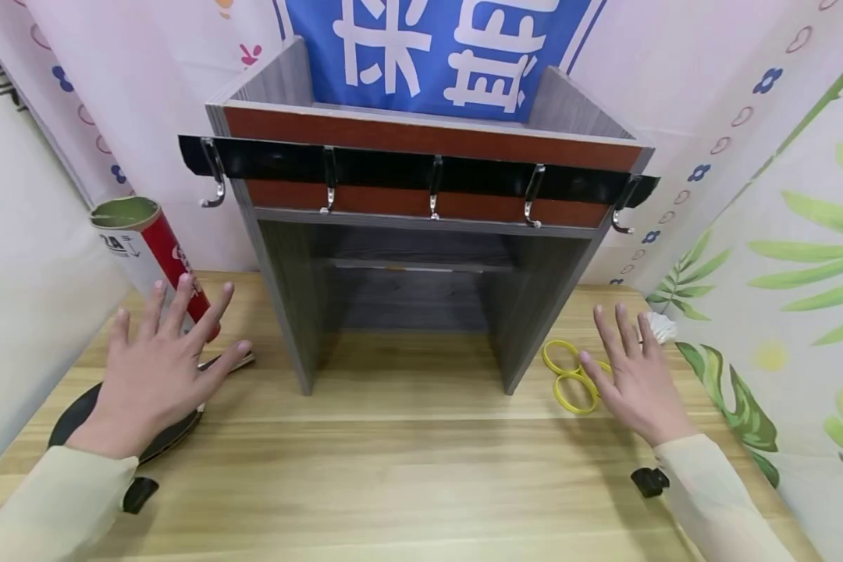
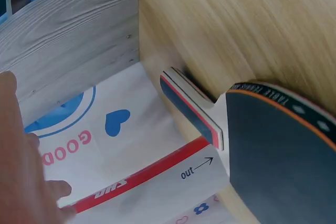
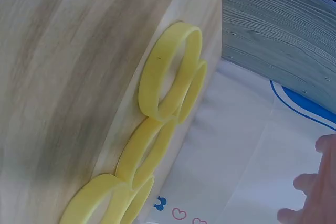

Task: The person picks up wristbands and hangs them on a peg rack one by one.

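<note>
Fingers spread, my left hand (image 1: 158, 375) hovers above a table tennis paddle (image 1: 77, 421) and holds nothing. The left wrist view shows the paddle's dark rubber face (image 2: 278, 150) and its striped handle. Just beyond that hand stands a red and white tube (image 1: 172, 254) with an open top. On the other side, my right hand (image 1: 639, 386) is also spread and bare, beside yellow rings (image 1: 574, 410). Several yellow rings (image 3: 157, 72) lie partly overlapping in the right wrist view. White feathers of what looks like a shuttlecock (image 1: 663, 328) show behind the right fingers.
Between the hands stands a grey wooden rack (image 1: 281, 304) with an open lower bay. A black strip (image 1: 382, 168) with several metal hooks crosses its front, its ends jutting past both sides. Printed cloth (image 1: 709, 117) hangs around the wooden table (image 1: 393, 484).
</note>
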Available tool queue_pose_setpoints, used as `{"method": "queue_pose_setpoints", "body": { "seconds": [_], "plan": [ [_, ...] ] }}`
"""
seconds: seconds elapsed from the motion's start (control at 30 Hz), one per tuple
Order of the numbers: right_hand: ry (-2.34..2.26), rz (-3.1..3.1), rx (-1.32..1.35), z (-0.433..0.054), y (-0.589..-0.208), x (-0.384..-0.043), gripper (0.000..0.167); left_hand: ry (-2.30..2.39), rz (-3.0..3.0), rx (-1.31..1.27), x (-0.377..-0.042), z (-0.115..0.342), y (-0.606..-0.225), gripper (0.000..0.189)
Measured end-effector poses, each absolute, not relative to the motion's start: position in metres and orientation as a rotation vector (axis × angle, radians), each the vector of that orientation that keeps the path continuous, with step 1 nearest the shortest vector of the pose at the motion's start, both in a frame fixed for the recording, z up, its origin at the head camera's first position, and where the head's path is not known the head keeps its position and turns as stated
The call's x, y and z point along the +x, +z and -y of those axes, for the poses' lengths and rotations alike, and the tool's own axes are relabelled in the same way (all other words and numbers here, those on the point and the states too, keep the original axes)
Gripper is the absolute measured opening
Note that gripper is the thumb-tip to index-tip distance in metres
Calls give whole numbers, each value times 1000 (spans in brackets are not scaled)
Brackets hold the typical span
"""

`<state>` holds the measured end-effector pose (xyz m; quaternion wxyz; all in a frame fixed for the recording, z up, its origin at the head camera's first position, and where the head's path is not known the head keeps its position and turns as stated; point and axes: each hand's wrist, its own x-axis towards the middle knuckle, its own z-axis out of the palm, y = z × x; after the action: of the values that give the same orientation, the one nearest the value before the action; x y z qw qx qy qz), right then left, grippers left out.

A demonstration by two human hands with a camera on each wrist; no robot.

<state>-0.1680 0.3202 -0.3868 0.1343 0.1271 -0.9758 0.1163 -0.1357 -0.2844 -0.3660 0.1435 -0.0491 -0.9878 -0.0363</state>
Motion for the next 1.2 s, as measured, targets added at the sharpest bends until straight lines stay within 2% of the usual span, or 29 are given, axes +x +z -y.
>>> {"method": "queue_pose_setpoints", "body": {
  "seconds": [0.13, 0.47, 0.77, 1.2],
  "plan": [
    [463, 2797, 421, -325, -387, -167, 68, -197, 2802, -207, -134, 287, -361, 81],
    [507, 2761, 239, -352, -386, -156, 37, -874, 2615, -369, -133, 269, -327, 79],
    [283, 3098, 49, -381, -396, -145, 37, -1348, 2389, -417, -138, 234, -311, 76],
    [481, 3130, 66, -407, -412, -153, 29, -1411, 2310, -407, -151, 213, -300, 80]
  ]
}}
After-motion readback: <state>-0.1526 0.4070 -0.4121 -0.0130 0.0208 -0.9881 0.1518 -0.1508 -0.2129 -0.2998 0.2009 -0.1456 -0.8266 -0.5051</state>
